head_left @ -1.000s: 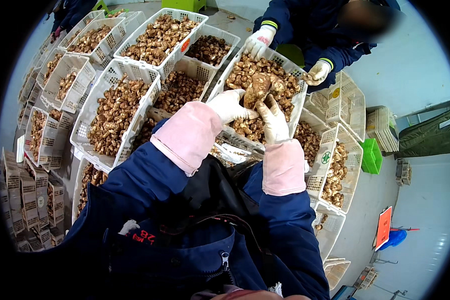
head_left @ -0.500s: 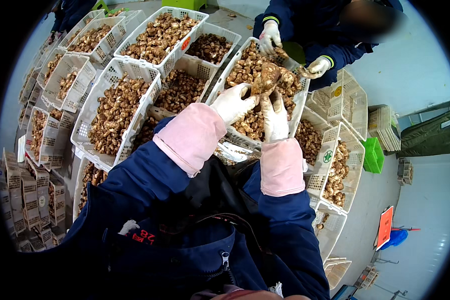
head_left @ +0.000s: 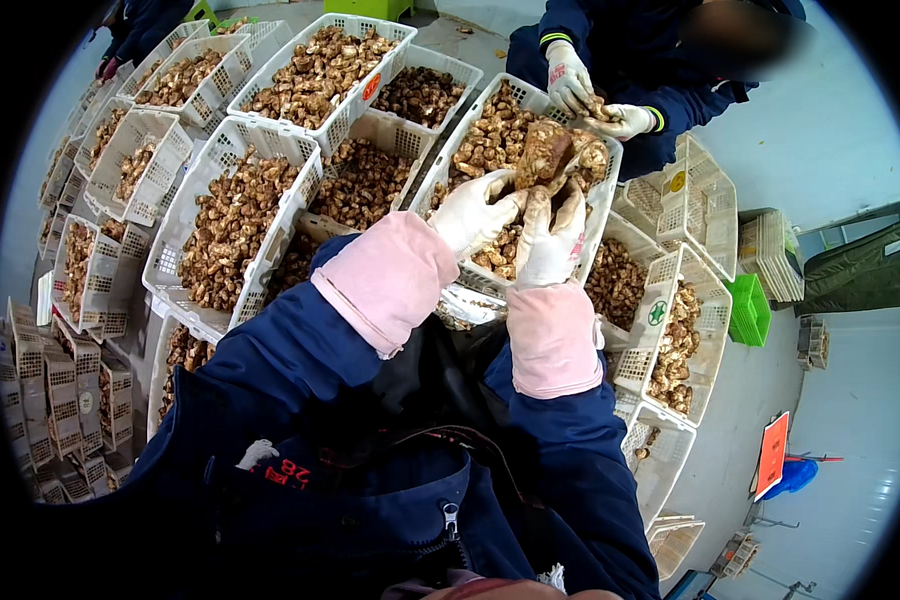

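Note:
A large brown, soil-streaked mushroom [head_left: 545,152] is held up over a white plastic crate [head_left: 436,182] full of smaller brown mushrooms [head_left: 494,132]. My left hand [head_left: 478,213], in a white glove under a pink cuff, pinches its lower left side. From below, my right hand [head_left: 552,238] grips it with thumb and fingers, the fingertips stained brown. The undersides of the fingers are partly hidden. Across the same crate, a co-worker's gloved hands [head_left: 568,80] hold a small brown piece between them.
Crates of mushrooms stand close on my left, one crate [head_left: 232,225] tilted beside my left arm. Another filled crate [head_left: 320,80] sits stacked behind. To the right are a marked crate [head_left: 675,335], an upper crate [head_left: 698,200] and green baskets [head_left: 748,310].
The held mushroom has turned, showing a broader brown face, and my right hand has shifted slightly lower. The co-worker's hands have come together and a long piece no longer shows between them.

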`<state>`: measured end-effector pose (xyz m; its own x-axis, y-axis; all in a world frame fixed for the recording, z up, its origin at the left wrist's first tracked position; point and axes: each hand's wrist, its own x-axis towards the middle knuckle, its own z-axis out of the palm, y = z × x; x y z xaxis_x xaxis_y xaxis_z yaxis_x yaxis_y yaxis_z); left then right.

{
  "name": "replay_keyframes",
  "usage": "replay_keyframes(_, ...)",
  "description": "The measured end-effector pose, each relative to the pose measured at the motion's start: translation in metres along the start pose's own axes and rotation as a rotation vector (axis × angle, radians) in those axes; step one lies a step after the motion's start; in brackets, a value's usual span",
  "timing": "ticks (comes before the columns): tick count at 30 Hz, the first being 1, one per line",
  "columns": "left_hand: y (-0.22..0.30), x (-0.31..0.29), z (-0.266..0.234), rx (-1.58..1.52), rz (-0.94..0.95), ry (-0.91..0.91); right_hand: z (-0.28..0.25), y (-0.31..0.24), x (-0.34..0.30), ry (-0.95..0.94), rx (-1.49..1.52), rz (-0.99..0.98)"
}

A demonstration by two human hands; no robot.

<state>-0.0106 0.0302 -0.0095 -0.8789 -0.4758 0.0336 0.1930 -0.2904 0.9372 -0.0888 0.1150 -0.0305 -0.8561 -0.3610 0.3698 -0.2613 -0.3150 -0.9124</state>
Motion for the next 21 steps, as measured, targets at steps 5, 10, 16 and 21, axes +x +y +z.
replay_keyframes(5,0.003,-0.005,0.007,0.053,0.032,0.049,-0.006,0.011,0.004,-0.013,-0.122,-0.132)
replay_keyframes(10,0.017,-0.017,0.015,0.082,0.034,0.065,0.003,-0.004,0.002,0.005,0.09,-0.044)
replay_keyframes(16,0.006,-0.012,0.009,-0.045,0.092,-0.004,0.009,-0.027,-0.002,0.005,0.145,-0.081)
replay_keyframes(21,-0.002,-0.007,0.007,-0.314,0.085,-0.025,0.014,-0.05,0.003,0.055,0.331,-0.025)
